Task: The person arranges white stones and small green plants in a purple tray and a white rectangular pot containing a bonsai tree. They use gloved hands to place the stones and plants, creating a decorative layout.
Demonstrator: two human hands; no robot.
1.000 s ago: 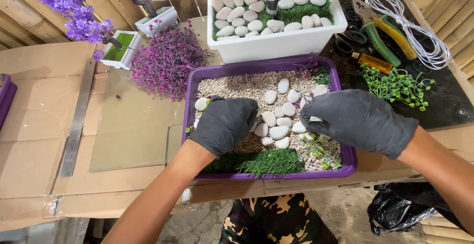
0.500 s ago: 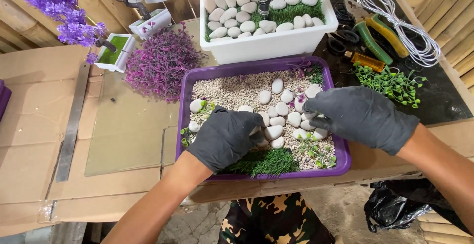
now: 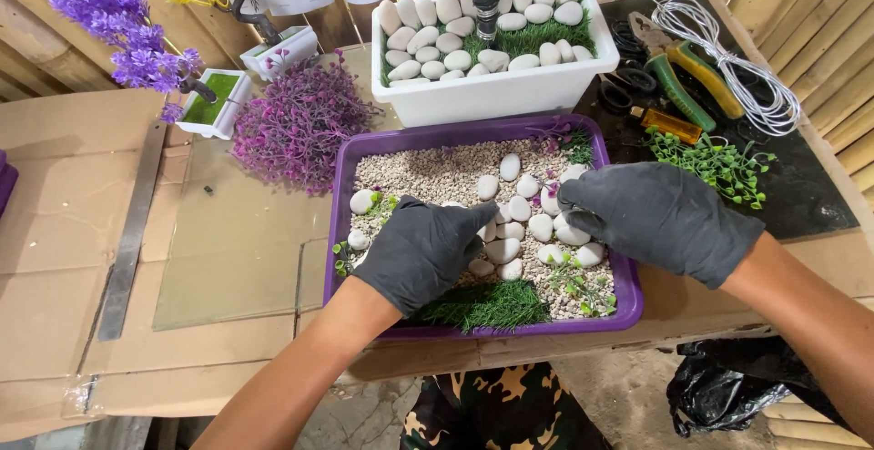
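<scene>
Both gloved hands have shifted a little toward each other over the white stones (image 3: pixel 512 231) since a moment ago.

Left hand (image 3: pixel 421 251) lies flat, palm down, fingers loosely spread on the stones; right hand (image 3: pixel 657 216) is curled with fingertips on them, whether gripping one I cannot tell. Stones sit mid purple tray (image 3: pixel 350 166), on gravel, at the desk's (image 3: pixel 55 195) near edge. Farther off stands a white planter (image 3: pixel 496 95); left, a purple bush (image 3: pixel 296 122); right, wire (image 3: pixel 728 58).

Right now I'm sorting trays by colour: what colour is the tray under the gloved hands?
Purple tray, seen best in the head view.
</scene>
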